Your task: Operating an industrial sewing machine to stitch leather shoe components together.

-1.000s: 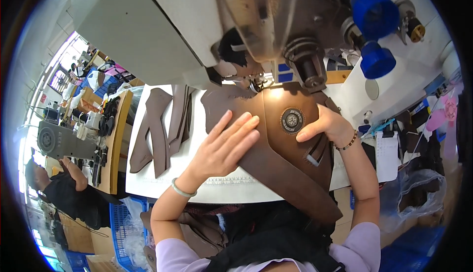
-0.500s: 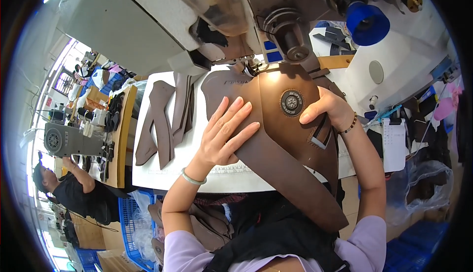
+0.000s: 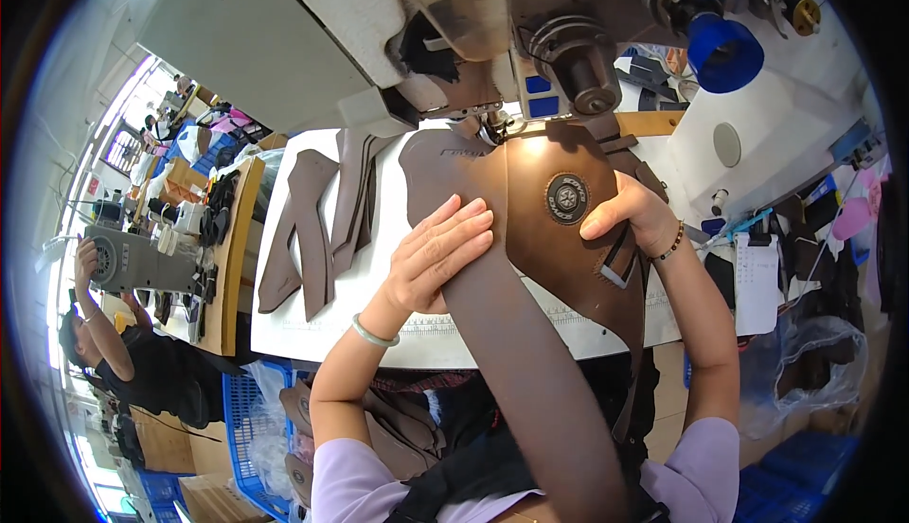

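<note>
A bronze-brown leather panel (image 3: 532, 244) with a round black badge (image 3: 568, 199) lies under the needle area (image 3: 496, 125) of a sewing machine (image 3: 559, 35). Along the panel's left side runs a long, flat, darker brown leather piece (image 3: 530, 353), its lower end hanging over the table edge toward my body. My left hand (image 3: 440, 253) rests flat on this darker piece near the seam, fingers stretched out. On the panel's right side, my right hand (image 3: 642, 215) grips the edge, thumb on top just beside the badge; its other fingers are mostly hidden beneath.
Several cut brown pieces (image 3: 305, 230) lie on the white table (image 3: 407, 334) at the left. Below them stands a blue basket (image 3: 244, 447). A person (image 3: 142, 372) works at another machine on the far left. A notepad (image 3: 756, 282) hangs at the right, above a clear plastic bag (image 3: 824, 357).
The darker piece's lower end has swung left and nearer my body. My left hand's fingers have drawn together. The other person's hand has risen onto their machine.
</note>
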Motion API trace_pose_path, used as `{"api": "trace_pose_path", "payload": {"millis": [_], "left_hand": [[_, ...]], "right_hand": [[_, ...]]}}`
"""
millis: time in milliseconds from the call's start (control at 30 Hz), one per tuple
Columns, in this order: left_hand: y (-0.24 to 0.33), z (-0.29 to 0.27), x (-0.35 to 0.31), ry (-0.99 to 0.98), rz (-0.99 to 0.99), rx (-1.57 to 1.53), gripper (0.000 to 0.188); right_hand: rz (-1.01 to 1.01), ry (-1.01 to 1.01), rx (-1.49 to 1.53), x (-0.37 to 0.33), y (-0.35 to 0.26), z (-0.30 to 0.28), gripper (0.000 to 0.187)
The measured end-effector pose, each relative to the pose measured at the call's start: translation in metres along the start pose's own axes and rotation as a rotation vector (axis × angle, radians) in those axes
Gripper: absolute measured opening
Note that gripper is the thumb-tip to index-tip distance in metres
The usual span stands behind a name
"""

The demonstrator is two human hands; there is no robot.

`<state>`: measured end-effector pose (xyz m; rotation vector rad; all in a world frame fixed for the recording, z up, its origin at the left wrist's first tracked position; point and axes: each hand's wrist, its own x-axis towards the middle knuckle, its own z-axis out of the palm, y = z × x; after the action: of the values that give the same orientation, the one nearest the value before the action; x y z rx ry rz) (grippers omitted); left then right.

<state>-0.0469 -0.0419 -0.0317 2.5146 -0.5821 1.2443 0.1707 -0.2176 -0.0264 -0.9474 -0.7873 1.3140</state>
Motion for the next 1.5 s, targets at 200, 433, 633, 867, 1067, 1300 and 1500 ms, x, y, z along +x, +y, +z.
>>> {"api": "trace_pose_path", "payload": {"millis": [200, 433, 633, 867, 1067, 1300, 1500], "left_hand": [[-0.002, 0.002, 0.002, -0.008, 0.095, 0.086, 0.033], [0.001, 0.001, 0.005, -0.073, 0.138, 0.18, 0.036], [0.004, 0.014, 0.004, 0.028, 0.293, 0.411, 0.02], [0.004, 0.017, 0.005, 0.069, 0.319, 0.414, 0.019], [0.005, 0.02, 0.012, 0.088, 0.329, 0.441, 0.015], [0.009, 0.012, 0.02, 0.071, 0.337, 0.448, 0.015], [0.017, 0.0, 0.027, -0.008, 0.337, 0.487, 0.013]], "right_hand": [[-0.015, -0.021, -0.016, 0.002, 0.001, -0.002, 0.054], [-0.021, -0.024, 0.002, 0.004, 0.008, -0.011, 0.048], [-0.028, 0.016, 0.019, 0.003, 0.01, -0.005, 0.047], [-0.018, 0.028, 0.035, -0.001, 0.007, 0.001, 0.046], [-0.025, 0.033, 0.025, -0.001, 0.007, -0.004, 0.048], [-0.044, 0.021, 0.034, -0.001, 0.0, 0.004, 0.054], [-0.036, 0.128, -0.037, -0.013, -0.009, 0.015, 0.045]]}}
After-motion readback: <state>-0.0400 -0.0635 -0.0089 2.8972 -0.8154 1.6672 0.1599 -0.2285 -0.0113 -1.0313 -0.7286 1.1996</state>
